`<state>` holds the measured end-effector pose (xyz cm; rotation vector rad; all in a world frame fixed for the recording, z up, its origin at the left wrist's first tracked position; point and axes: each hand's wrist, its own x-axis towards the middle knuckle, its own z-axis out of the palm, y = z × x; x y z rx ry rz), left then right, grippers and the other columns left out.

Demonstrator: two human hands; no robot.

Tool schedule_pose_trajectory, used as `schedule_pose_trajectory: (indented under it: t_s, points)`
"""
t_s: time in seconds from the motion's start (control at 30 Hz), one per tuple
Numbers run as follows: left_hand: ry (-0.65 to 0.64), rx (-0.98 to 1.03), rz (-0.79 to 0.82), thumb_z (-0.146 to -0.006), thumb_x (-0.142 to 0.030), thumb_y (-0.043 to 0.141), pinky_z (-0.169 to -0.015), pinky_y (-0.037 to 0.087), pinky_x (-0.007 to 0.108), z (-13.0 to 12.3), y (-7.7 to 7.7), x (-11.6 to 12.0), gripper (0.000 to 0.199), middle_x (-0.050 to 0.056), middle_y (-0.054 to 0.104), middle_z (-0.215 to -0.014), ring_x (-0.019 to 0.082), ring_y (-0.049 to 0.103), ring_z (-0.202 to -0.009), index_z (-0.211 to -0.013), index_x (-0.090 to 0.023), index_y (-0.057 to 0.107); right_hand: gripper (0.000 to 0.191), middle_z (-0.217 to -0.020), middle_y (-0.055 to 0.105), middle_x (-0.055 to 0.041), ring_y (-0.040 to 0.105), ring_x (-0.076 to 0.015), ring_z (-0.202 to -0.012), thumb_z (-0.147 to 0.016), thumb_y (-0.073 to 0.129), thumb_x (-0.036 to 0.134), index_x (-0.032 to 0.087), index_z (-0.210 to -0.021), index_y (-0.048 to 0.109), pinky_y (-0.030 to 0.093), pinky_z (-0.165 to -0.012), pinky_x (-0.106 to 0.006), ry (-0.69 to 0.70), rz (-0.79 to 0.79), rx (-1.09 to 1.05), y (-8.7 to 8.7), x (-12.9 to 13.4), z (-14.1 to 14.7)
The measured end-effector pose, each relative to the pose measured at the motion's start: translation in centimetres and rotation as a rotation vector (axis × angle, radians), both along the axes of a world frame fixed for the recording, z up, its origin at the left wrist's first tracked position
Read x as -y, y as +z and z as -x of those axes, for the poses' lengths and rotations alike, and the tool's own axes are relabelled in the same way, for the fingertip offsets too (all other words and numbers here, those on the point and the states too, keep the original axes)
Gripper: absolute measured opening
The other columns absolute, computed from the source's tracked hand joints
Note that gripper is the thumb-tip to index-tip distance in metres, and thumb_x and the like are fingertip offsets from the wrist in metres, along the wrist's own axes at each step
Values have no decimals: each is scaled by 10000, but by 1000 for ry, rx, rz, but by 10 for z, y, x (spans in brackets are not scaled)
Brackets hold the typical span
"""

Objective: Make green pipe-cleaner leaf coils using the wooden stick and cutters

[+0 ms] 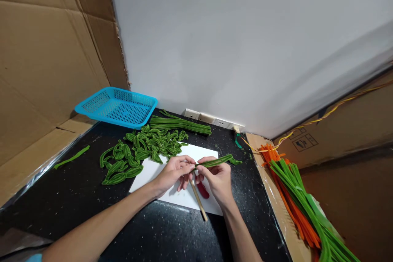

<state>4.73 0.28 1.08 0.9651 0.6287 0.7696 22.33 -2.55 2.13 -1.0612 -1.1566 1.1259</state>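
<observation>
Both hands meet over a white sheet, pinching a bundle of green pipe cleaners. My left hand closes thumb and fingers on the bundle's left end. Close beside it, my right hand grips the same bundle, whose looped tail sticks out to the right. Beneath the hands a thin tan stick slants toward me; its upper end is hidden by fingers. A red curved piece lies partly covered by my right hand. Left of the sheet spreads a heap of leaf-shaped green pipe-cleaner loops.
A blue perforated basket stands at the back left. Straight green pipe cleaners lie near the wall sockets. Orange stems and bright green stems rest on cardboard at right. A single green strip lies far left.
</observation>
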Motion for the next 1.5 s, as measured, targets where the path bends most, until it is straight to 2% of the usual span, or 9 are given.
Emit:
schedule_pose_trajectory:
  t_s: [0.13, 0.27, 0.37, 0.47, 0.67, 0.93, 1.1, 1.33, 1.5]
  points:
    - [20, -11, 10, -840, -479, 801, -319, 377, 142, 1, 1, -1, 395, -14, 644, -649, 71, 533, -365, -948, -136, 636, 242, -580, 658, 27, 598, -150, -415, -805, 865, 343, 190, -948, 744, 497, -417, -270, -98, -62, -164, -6, -2, -9]
    - [31, 0, 45, -821, -461, 828, -316, 339, 135, 2, 2, -2, 388, -22, 623, -629, 44, 472, -353, -900, -131, 640, 208, -582, 662, 17, 568, -136, -415, -774, 891, 299, 189, -879, 748, 500, -405, -267, -154, -101, -231, -7, -4, -16]
    - [43, 0, 54, -798, -465, 848, -311, 317, 132, 1, 2, -2, 403, -20, 613, -619, 42, 457, -363, -859, -129, 635, 198, -582, 669, 9, 572, -137, -417, -752, 907, 278, 183, -838, 756, 505, -406, -269, -190, -118, -225, -6, -5, -16]
    - [102, -7, 32, -775, -479, 866, -316, 319, 129, -1, 1, -2, 426, -17, 608, -640, 32, 425, -388, -841, -122, 641, 200, -575, 659, 9, 581, -139, -433, -749, 911, 286, 169, -800, 757, 510, -430, -271, -281, -137, -180, -5, -7, -16]
    - [199, -33, -136, -785, -490, 853, -323, 368, 157, -5, -6, -2, 433, -1, 624, -682, 36, 438, -390, -852, -109, 658, 283, -599, 682, -6, 572, -135, -437, -740, 920, 357, 145, -832, 756, 502, -459, -275, -475, -89, -129, -8, -11, -14]
    - [252, -138, -274, -847, -463, 794, -336, 367, 169, -5, -12, -3, 382, 2, 612, -732, 29, 451, -386, -869, -92, 706, 385, -629, 696, -15, 571, -133, -464, -714, 927, 444, 129, -863, 760, 495, -480, -266, -497, -25, -63, -10, -11, -14]
    - [254, -166, -264, -841, -477, 789, -338, 338, 171, -4, -13, -3, 401, -13, 597, -702, 22, 426, -359, -877, -89, 699, 405, -604, 681, -10, 570, -145, -448, -750, 887, 495, 126, -852, 754, 507, -488, -288, -490, -16, -23, -13, -11, -16]
    - [237, -153, -253, -853, -468, 776, -327, 297, 165, -4, -13, -2, 387, -22, 579, -663, 25, 424, -346, -858, -89, 697, 353, -549, 624, 16, 551, -141, -456, -791, 861, 471, 142, -792, 731, 471, -484, -266, -493, -45, 44, -9, -11, -14]
    - [240, -124, -220, -858, -454, 781, -321, 330, 155, -4, -17, -3, 377, -15, 598, -682, 30, 434, -368, -903, -91, 689, 344, -529, 607, 24, 558, -153, -446, -808, 851, 464, 154, -770, 708, 476, -488, -278, -476, -41, 56, -11, -10, -15]
